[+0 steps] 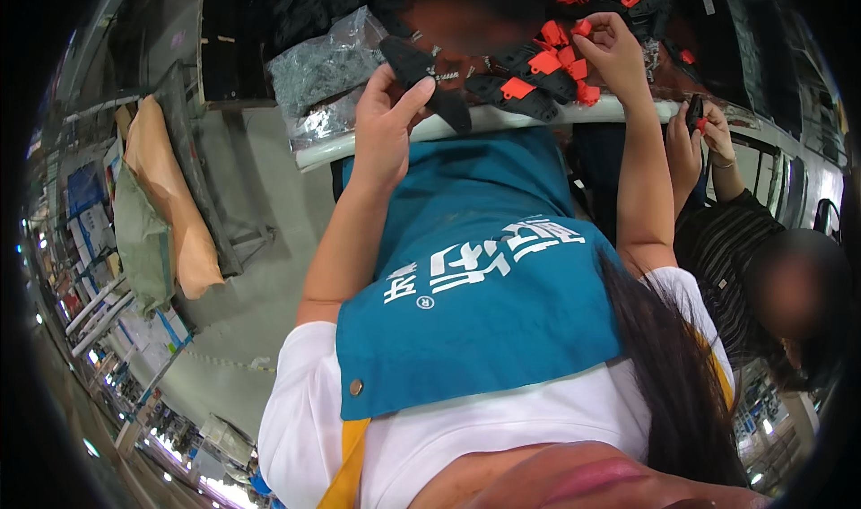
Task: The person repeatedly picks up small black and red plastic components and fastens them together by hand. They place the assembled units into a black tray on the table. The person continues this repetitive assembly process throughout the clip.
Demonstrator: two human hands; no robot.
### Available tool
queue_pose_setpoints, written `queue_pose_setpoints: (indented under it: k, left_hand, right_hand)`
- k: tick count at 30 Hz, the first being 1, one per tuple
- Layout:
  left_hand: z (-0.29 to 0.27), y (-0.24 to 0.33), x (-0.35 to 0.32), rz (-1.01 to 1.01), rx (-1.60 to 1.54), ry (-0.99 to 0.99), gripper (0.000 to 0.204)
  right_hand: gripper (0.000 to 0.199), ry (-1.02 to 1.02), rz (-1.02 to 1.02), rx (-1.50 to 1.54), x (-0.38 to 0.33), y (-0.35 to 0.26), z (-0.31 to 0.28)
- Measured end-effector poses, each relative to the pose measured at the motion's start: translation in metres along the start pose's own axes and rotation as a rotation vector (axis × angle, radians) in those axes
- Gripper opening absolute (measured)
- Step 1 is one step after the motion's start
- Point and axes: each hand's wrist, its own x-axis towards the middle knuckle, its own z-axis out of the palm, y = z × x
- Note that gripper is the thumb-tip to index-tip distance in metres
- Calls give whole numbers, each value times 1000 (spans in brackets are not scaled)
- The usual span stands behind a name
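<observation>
With fingers curled round the black part (pixel 421 71) over the table edge (pixel 323 154), the left hand (pixel 386 123) is holding what wants steadying, while the right hand (pixel 621 60), nearly closed, is pinching a red clip (pixel 581 28), best gripped lightly, beside other clips (pixel 544 63).

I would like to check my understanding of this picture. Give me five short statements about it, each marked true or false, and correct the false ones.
1. The left hand holds a long black part. True.
2. The right hand holds nothing. False: the right hand pinches a small red-orange piece.
3. A clear plastic bag lies left of the long black part. True.
4. The person's apron is yellow. False: the apron is blue-green.
5. The co-worker at the right wears a striped top. True.
</observation>
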Motion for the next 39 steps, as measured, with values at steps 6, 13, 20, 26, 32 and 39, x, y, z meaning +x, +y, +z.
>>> queue_pose_setpoints:
  k: [6,13,20,26,32,39]
  left_hand:
    - [8,2,-1,5,-84,-59,27]
    - [1,7,-12,102,-152,26,24]
    - [-1,3,-12,208,-62,77,22]
    - [-1,0,-11,239,21,34,22]
    - [-3,2,-13,231,131,56,21]
    - [-5,4,-13,242,211,-15,22]
  right_hand:
    - [36,-299,-218,734,-39,-92,50]
    - [43,-297,-99,957,-58,-115,107]
    - [43,-405,-18,978,-67,-122,101]
    - [34,-378,-45,918,-66,-119,99]
    - [21,-306,-105,783,-64,-119,105]
    - [16,-305,-191,647,-61,-128,89]
